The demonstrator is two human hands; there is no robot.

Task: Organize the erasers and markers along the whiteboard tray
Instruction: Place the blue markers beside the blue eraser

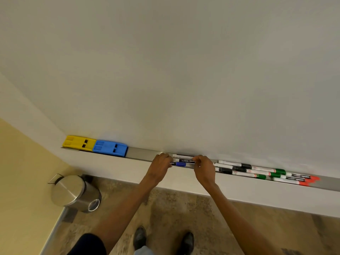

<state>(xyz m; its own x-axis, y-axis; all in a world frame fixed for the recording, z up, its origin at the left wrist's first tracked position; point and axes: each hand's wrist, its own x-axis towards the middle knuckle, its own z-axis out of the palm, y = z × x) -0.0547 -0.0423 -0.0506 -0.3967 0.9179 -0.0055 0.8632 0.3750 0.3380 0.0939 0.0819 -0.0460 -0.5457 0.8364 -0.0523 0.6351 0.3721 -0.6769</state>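
Left hand [159, 165] and right hand [203, 167] each grasp an end of the blue-capped markers [181, 164] in the tray [141, 153].

Marker [185, 160] label: "camlin", partly legible; blue-cap marker [177, 163]: "cam…"; other labels too small.

Both hands are pinching a small bunch of markers [183, 160] in the tray [140, 153], left hand [160, 165] and right hand [204, 167] at either end. Yellow eraser [78, 143] and blue eraser [110, 148] sit touching at the far left. More markers [265, 173] lie off to the right.
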